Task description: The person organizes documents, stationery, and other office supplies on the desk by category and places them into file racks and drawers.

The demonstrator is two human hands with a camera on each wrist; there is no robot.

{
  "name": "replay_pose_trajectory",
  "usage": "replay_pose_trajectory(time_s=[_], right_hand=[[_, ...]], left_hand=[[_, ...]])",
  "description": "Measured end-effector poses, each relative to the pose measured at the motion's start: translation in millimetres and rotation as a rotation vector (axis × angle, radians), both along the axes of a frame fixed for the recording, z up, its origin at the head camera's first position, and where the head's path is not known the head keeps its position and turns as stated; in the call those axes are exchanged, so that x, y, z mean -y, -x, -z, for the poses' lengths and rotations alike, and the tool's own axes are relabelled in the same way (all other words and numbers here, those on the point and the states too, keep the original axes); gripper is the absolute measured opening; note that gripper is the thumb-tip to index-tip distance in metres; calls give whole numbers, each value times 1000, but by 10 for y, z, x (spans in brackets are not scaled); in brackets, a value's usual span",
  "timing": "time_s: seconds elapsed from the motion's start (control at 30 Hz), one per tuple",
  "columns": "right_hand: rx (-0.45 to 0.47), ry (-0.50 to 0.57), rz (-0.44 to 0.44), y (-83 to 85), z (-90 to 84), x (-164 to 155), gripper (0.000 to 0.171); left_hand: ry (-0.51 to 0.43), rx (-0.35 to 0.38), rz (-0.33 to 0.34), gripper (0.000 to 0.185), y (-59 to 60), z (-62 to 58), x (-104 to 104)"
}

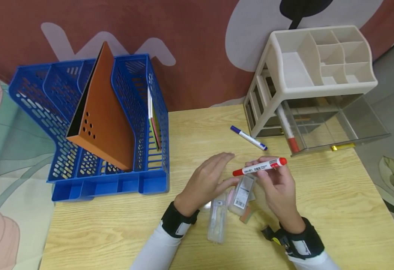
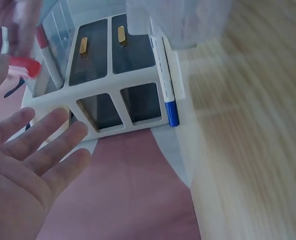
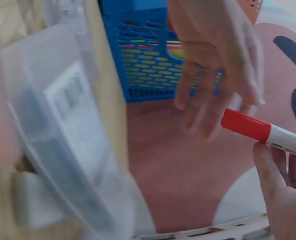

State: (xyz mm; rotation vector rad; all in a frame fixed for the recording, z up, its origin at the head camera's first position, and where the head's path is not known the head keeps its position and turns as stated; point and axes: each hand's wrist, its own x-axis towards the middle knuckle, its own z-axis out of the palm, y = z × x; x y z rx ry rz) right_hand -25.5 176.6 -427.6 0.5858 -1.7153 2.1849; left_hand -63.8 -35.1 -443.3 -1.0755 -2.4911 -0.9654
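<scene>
From the head view the right hand [image 1: 278, 183] is pinching a red marker [image 1: 260, 167] level above the clear cases [image 1: 230, 204] (best kept steady), the left wrist view is showing the left hand [image 2: 25, 165] spread, holding nothing, and the right wrist view is showing fingertips [image 3: 267, 167] under the marker's barrel.

Right hand [image 1: 279, 187] pinching a red-capped marker [image 1: 260, 167] above the wooden table [image 1: 335, 210]; left hand [image 1: 207, 182] flat beside it, fingers straight. Below, clear plastic cases [image 1: 230, 206] (one labelled). Blue pen [image 1: 248, 137] near the beige drawer organizer [image 1: 313, 86].
</scene>
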Motion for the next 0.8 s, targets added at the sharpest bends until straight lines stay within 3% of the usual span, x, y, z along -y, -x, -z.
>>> replay_pose_trajectory(time_s=[0.2,0.43,0.57,0.67,0.8], right_hand=[[-135,55,84,-87,-218,-87,30],[-269,245,123,-98,-524,-149,41],[-282,337,155,-78,-659,-224,40],[-236,364,196,-86,-758,-304,37],[-159,327,277,-99,-865,-466,38]], left_hand=[[27,15,-21,61,-4,-13,81],[80,47,-53,53,-48,32,202],[136,52,-61,55,-90,77,265],[199,48,-65,58,-116,95,301],[279,39,-70,61,-136,98,349]])
